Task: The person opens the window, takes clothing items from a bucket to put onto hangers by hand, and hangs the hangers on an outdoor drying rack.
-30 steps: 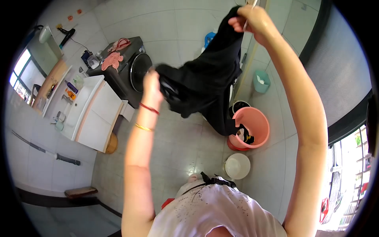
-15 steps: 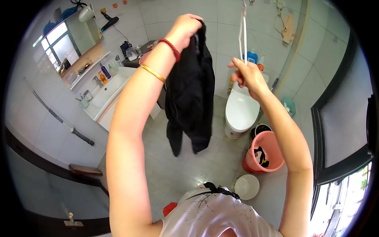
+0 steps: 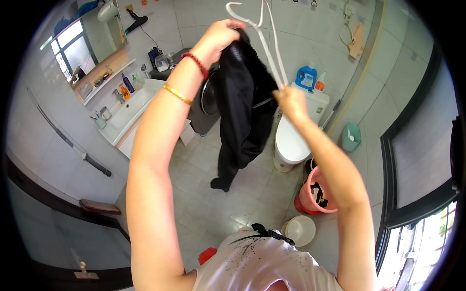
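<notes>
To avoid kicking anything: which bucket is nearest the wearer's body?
The white bucket, beside the white shirt. The pink bucket differs in colour, holds dark cloth and stands farther off, nearer the toilet.

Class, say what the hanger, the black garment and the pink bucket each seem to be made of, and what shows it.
Hanger: smooth white, thin and rod-like; perhaps coated wire or plastic.
Black garment: soft cloth, with limp folds and a faint sheen; fibre unclear.
Pink bucket: probably plastic, smooth, evenly coloured and slightly glossy.
</notes>
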